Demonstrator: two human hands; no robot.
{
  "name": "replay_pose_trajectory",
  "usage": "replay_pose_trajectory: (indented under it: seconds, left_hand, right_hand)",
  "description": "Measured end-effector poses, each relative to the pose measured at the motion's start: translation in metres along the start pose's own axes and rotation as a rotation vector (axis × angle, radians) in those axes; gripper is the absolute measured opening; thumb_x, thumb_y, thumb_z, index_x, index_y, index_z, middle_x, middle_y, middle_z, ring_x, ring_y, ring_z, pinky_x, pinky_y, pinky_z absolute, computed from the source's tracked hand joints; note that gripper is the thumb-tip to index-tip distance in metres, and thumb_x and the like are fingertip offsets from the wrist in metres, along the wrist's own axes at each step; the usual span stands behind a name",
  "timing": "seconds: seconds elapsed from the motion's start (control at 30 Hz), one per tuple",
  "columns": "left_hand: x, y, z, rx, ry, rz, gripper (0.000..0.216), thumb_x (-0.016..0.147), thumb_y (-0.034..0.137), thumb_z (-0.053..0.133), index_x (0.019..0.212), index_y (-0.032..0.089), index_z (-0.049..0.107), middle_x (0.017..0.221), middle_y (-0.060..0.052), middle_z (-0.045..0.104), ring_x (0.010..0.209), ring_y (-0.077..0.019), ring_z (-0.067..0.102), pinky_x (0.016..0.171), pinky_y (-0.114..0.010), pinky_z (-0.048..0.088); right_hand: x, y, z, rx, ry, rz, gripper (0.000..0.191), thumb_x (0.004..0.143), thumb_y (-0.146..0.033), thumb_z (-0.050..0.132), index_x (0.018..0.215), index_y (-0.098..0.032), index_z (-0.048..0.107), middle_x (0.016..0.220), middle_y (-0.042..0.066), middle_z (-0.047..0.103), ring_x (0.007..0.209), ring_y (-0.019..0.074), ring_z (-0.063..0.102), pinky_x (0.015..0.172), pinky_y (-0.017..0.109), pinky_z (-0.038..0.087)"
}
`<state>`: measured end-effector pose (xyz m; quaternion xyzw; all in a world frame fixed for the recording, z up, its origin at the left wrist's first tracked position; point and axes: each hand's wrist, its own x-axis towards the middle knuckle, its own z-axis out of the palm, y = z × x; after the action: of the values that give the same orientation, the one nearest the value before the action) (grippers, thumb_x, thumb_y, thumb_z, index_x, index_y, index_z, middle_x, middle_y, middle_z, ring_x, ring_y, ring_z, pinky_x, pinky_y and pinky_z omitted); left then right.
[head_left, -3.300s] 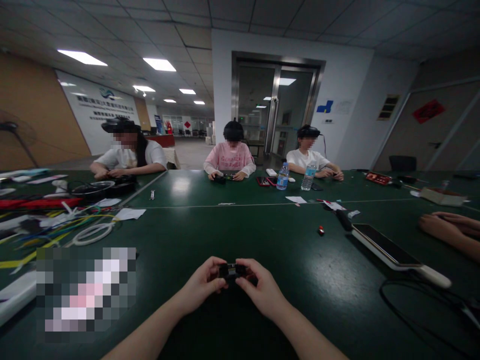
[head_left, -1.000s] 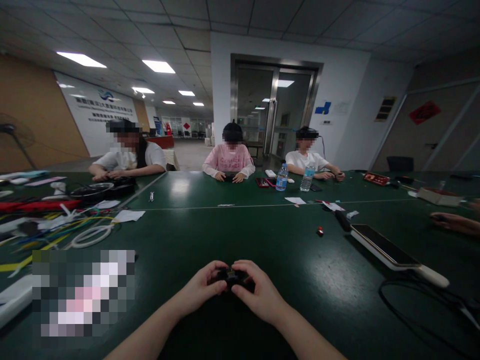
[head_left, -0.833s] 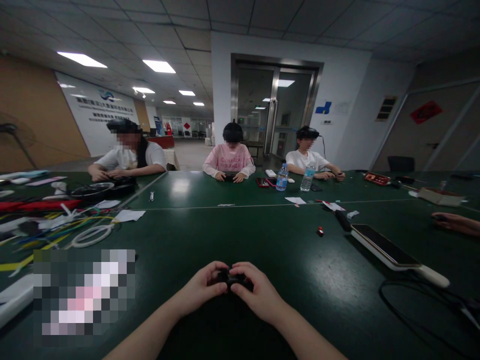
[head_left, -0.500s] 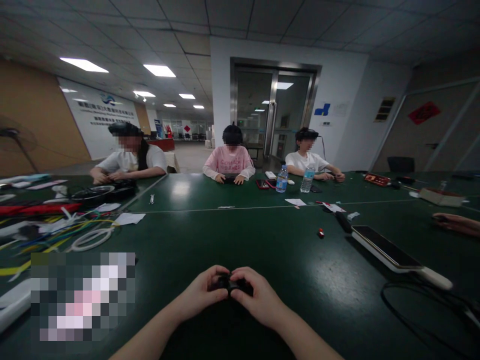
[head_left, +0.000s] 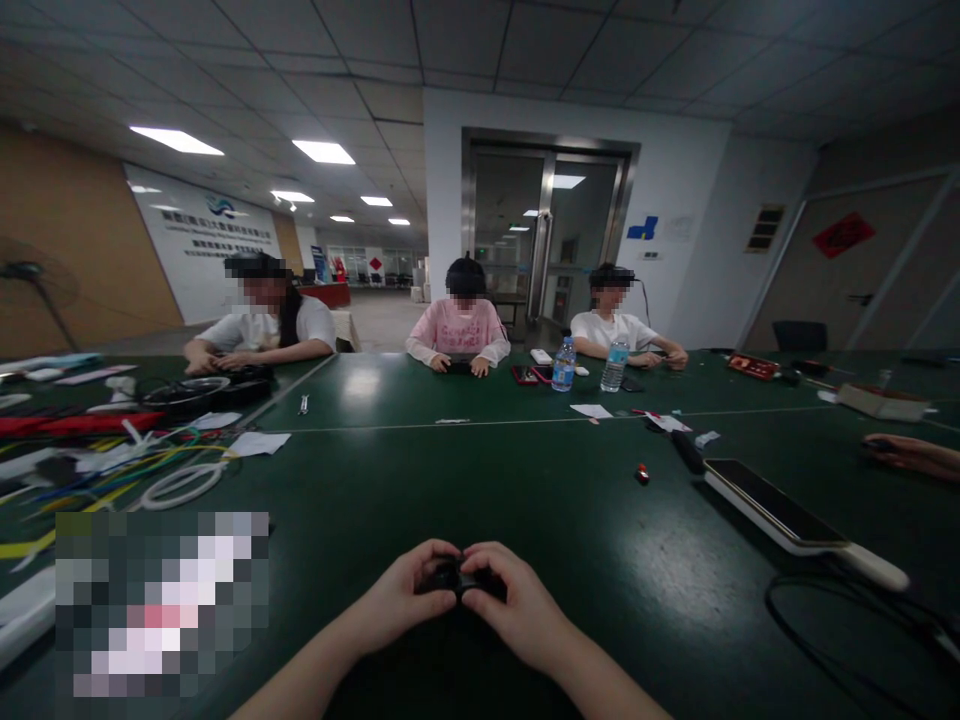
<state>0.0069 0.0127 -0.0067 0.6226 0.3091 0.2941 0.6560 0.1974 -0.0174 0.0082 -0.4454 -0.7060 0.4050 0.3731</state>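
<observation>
In the head view, a small black object is gripped (head_left: 465, 580) low in the centre, just above the near part of the green table (head_left: 525, 480) or resting on it; which of the two cannot be told. It is pinched from one side by the left hand (head_left: 409, 590), thumb below and fingers curled over the top, and the other side is matched by the right hand (head_left: 517, 600), the two sets of fingertips brought almost together. Much of the object is hidden by the fingers (even its outline is hard to be called). By the look of it, something light, stiff and perhaps smooth is being handled; crushing force would best be spared in case fine parts are there, and its two outer ends seem the places to be held. Now to the containers: two clear bottles, one nearer the middle (head_left: 564, 366) and one to its right (head_left: 615, 366), are seen upright, their fill not readable. Far right, a low-walled box (head_left: 877, 405) is spotted, with something pale poking up at it, too small to be identified.
</observation>
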Motion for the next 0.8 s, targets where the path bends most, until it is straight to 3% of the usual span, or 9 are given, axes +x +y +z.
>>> replay_pose_trajectory:
  seconds: [0.27,0.47,0.8]
  left_hand:
    - [0.000,0.003,0.001,0.002,0.040,-0.066,0.036,0.071,0.021,0.066,0.104,0.021,0.050,0.095,-0.002,0.061,0.084,-0.0168,0.058,0.077,-0.032,0.043]
    - [0.001,-0.004,-0.002,-0.006,0.050,-0.040,0.039,0.070,0.025,0.067,0.105,0.022,0.049,0.100,-0.004,0.060,0.088,-0.0180,0.057,0.078,-0.033,0.042]
    - [-0.002,0.003,-0.003,0.037,0.093,-0.062,0.038,0.071,0.026,0.064,0.105,0.022,0.048,0.096,-0.003,0.060,0.083,-0.0174,0.058,0.074,-0.032,0.044]
  right_hand:
    - [0.005,0.005,-0.015,0.070,0.185,0.023,0.020,0.076,-0.027,0.056,0.095,-0.021,0.059,0.111,0.005,0.057,0.105,0.0216,0.051,0.091,0.038,0.036]
    - [0.006,0.011,-0.022,0.142,0.206,0.042,0.022,0.076,-0.030,0.057,0.096,-0.022,0.058,0.095,0.003,0.063,0.092,0.0196,0.057,0.086,0.037,0.041]
    - [0.005,0.017,-0.035,0.301,0.326,0.053,0.034,0.073,-0.041,0.061,0.101,-0.021,0.057,0.099,0.007,0.063,0.097,0.0226,0.057,0.085,0.039,0.045]
